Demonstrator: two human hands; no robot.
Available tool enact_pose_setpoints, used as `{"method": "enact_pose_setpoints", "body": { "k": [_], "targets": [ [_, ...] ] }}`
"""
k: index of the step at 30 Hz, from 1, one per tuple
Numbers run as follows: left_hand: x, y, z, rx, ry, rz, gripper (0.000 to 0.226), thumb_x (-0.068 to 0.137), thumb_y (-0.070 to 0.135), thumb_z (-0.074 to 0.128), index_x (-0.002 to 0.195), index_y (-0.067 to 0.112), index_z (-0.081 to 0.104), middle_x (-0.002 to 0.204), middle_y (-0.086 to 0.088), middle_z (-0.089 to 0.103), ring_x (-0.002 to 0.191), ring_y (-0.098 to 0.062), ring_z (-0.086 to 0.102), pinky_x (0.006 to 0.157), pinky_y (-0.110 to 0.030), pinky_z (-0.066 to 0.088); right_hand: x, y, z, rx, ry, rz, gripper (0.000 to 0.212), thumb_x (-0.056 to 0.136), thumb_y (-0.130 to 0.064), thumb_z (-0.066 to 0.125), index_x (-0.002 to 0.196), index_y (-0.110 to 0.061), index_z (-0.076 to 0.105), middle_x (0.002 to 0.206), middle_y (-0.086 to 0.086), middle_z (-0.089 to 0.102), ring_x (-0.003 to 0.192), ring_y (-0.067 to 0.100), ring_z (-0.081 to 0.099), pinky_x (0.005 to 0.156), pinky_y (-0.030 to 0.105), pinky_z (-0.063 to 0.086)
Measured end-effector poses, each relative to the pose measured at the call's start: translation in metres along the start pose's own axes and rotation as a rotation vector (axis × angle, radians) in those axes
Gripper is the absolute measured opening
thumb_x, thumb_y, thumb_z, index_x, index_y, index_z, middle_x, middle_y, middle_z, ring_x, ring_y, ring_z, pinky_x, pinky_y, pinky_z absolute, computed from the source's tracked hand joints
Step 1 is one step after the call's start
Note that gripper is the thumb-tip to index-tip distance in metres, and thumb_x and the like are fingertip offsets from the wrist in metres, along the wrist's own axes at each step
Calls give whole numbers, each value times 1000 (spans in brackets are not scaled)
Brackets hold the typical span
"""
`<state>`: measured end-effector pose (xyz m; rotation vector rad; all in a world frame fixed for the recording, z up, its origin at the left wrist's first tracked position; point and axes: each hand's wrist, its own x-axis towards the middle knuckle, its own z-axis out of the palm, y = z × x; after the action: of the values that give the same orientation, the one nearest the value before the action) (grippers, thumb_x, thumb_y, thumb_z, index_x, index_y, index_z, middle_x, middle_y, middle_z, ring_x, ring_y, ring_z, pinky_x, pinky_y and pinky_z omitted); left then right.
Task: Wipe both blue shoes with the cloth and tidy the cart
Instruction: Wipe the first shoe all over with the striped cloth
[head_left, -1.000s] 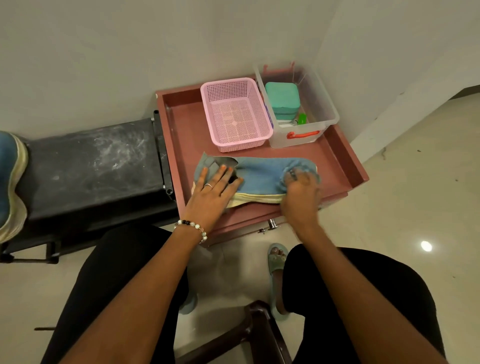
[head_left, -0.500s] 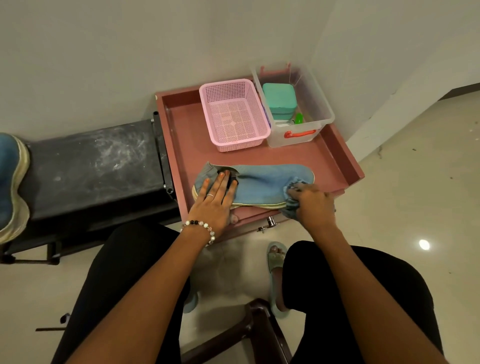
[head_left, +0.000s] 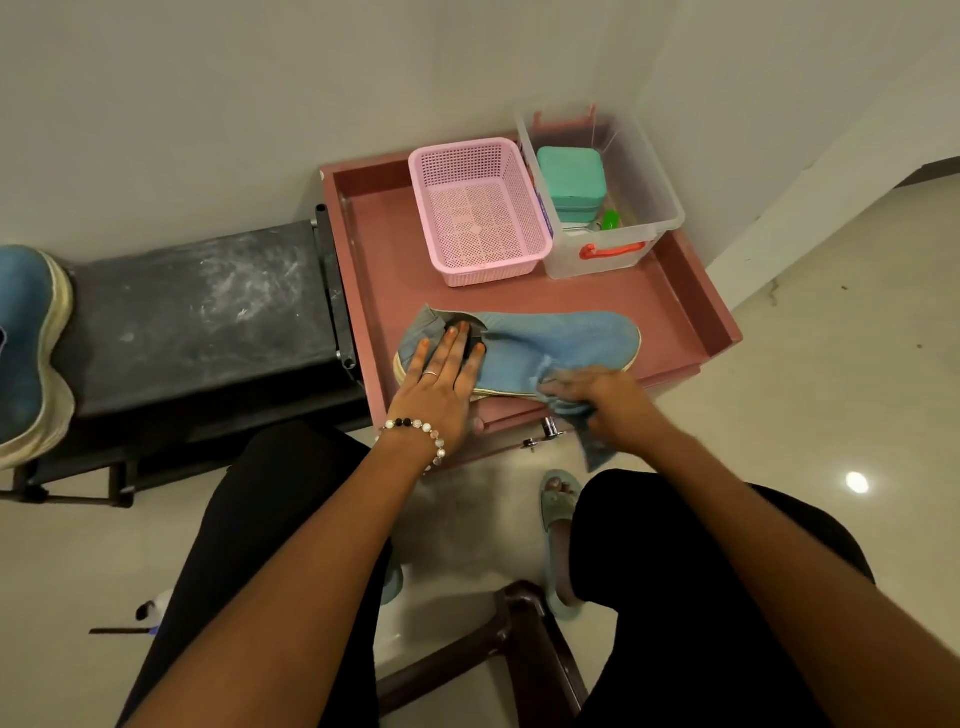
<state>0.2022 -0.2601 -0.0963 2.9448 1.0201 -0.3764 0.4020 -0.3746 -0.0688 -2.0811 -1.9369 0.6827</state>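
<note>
Pale tiled floor, plain white walls meeting in a corner, and a reddish cart (head_left: 670, 291) pushed into it, with a dark dusty bench (head_left: 192, 317) alongside on the left.

On the cart's near half: one blue shoe (head_left: 556, 345), lying on its side with its long axis running left to right, opening at the left, toe at the right, pale sole edge toward the seat. Left hand (head_left: 441, 379) laid flat over the opening end, fingers straight and spread, pressing down to pin it. Right hand (head_left: 608, 400) at the near sole edge, just toward the toe from the left hand, fingers curled tight around a bluish cloth (head_left: 582, 421) whose loose end hangs over the cart's front lip.

Likely mid-wipe along the sole edge; the unwiped run lies to the right of the cloth, toward the toe, so a stroke along the shoe's length suits the right hand (the nearer one to that end). Second blue shoe (head_left: 23, 348) well apart, on the bench's far left end, closer to the left hand.

At the cart's back: pink basket (head_left: 478, 213) beside a clear bin (head_left: 644, 182) holding a green box (head_left: 571, 179).

No brand, label or legible writing anywhere.
</note>
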Motion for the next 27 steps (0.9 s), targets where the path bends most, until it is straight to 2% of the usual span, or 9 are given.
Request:
{"method": "enact_pose_setpoints", "body": {
  "k": [4, 8, 10, 12, 16, 20, 23, 25, 27],
  "targets": [
    [0, 1, 0, -2, -10, -5, 96, 89, 54, 48, 150, 11, -12, 157, -15, -17, 146, -28, -15, 108, -43, -21, 0, 27, -10, -224, -29, 252, 40, 74, -28, 76, 113, -28, 68, 114, 6, 67, 103, 28, 62, 92, 33, 49],
    [1, 3, -2, 4, -23, -16, 100, 86, 55, 52, 151, 11, -11, 157, -15, -16, 146, -28, -14, 108, -43, -22, 17, -39, 28, -361, 168, 495, 27, 84, -9, 58, 110, -7, 64, 112, 13, 64, 109, 31, 55, 94, 39, 42],
    [0, 3, -2, 15, -15, -13, 91, 91, 48, 47, 150, 11, -11, 157, -16, -16, 145, -29, -15, 108, -44, -22, 25, -68, 41, -252, 203, 505, 29, 84, -8, 55, 111, -8, 64, 117, 12, 62, 113, 31, 53, 97, 39, 41],
    [-1, 2, -2, 20, -3, -10, 81, 96, 38, 40, 150, 11, -13, 156, -16, -18, 145, -29, -16, 109, -44, -21, 28, -73, 43, -135, 160, 374, 36, 80, -7, 56, 114, -13, 64, 120, 7, 61, 113, 30, 53, 96, 38, 43],
    [-1, 1, -3, 10, -43, -5, 97, 89, 50, 51, 150, 12, -13, 156, -15, -19, 145, -28, -17, 109, -44, -20, 13, -34, 13, 25, -2, 125, 47, 73, -9, 57, 118, -18, 66, 122, 9, 65, 108, 28, 62, 95, 34, 48],
    [0, 1, -3, -2, -55, 0, 104, 85, 57, 54, 151, 12, -12, 157, -15, -18, 145, -29, -16, 110, -44, -19, -3, 14, -15, -269, 19, 409, 37, 74, -35, 70, 111, -32, 68, 108, 7, 69, 97, 29, 62, 84, 33, 46],
    [-1, 2, -6, 6, -56, -10, 103, 84, 55, 55, 151, 12, -12, 157, -15, -17, 145, -28, -16, 111, -44, -19, 6, -19, 2, -454, 94, 608, 31, 86, -8, 52, 113, -15, 64, 111, 10, 63, 107, 30, 55, 89, 38, 42],
    [-1, 3, -6, 7, -48, -13, 99, 86, 49, 54, 150, 12, -11, 157, -16, -17, 145, -29, -16, 111, -44, -19, 18, -59, 21, -392, 129, 690, 27, 90, -5, 46, 112, -3, 61, 114, 16, 59, 112, 32, 51, 94, 42, 40],
    [-2, 4, -6, 12, -28, -18, 89, 92, 41, 48, 150, 11, -11, 157, -16, -17, 145, -29, -16, 110, -44, -20, 31, -89, 41, -251, 169, 658, 26, 91, -8, 48, 113, -4, 61, 116, 14, 59, 112, 31, 51, 96, 42, 40]
  ]
}}
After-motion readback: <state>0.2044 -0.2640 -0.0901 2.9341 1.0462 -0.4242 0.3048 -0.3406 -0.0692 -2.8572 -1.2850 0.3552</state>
